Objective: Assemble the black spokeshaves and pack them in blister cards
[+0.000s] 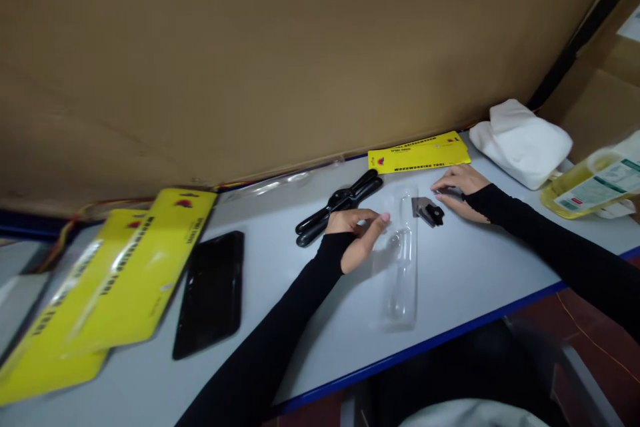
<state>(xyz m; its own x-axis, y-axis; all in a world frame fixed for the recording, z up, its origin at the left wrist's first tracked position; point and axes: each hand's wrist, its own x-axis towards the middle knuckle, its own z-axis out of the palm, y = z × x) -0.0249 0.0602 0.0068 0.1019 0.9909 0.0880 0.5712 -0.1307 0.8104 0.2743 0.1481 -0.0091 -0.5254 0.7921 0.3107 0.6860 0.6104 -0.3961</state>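
Note:
My left hand (pixel 357 233) hovers by the clear plastic blister shell (pixel 404 267), its thumb and forefinger stretched out with nothing seen between them. Just behind that hand lie black-handled spokeshaves (pixel 340 203), crossing each other and partly covered by it. To the right of the shell, a small black clamp piece with a flat grey metal blade (pixel 427 211) rests on the table. Beside it is my right hand (pixel 464 188), thumb and fingertips drawn together around a tiny shiny bit that I cannot make out.
Yellow printed cards (pixel 135 273) in plastic lie at left beside a black tablet-like slab (pixel 210 293). More yellow cards (pixel 420 155) and another clear shell (pixel 285 183) lie along the cardboard wall (pixel 280 53). At right are a white cloth bundle (pixel 523 143) and a bottle of yellow liquid (pixel 590 183).

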